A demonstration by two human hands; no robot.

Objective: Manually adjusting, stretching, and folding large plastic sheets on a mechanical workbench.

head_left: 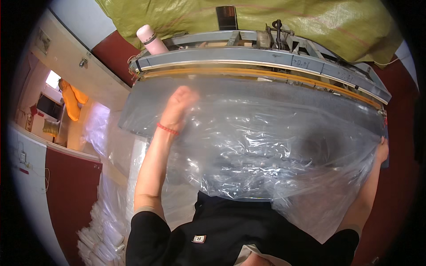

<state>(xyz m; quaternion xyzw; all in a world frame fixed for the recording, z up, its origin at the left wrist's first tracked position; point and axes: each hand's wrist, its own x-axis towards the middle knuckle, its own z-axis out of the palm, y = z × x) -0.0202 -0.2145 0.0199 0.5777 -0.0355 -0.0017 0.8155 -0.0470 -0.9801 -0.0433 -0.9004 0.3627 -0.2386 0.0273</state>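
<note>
A wide clear plastic sheet (248, 133), wrinkled and shiny, spreads over the grey worktop in front of me and hangs toward my body. At the far right, my right hand (382, 150) is closed on the sheet's edge, drawing it into taut folds. My left hand (181, 101) is raised over the left part of the worktop, near the sheet's left side. Motion smears its fingers, so its grip does not show clearly. A red bracelet (167, 129) circles that wrist.
Behind the grey worktop (148, 95) runs a long metal machine bar (213, 56) with an orange strip (248, 72). A pink bottle (151, 39) and a dark phone (226, 17) are at the back. Bundled clear plastic (100, 235) lies lower left, near an open door (88, 57).
</note>
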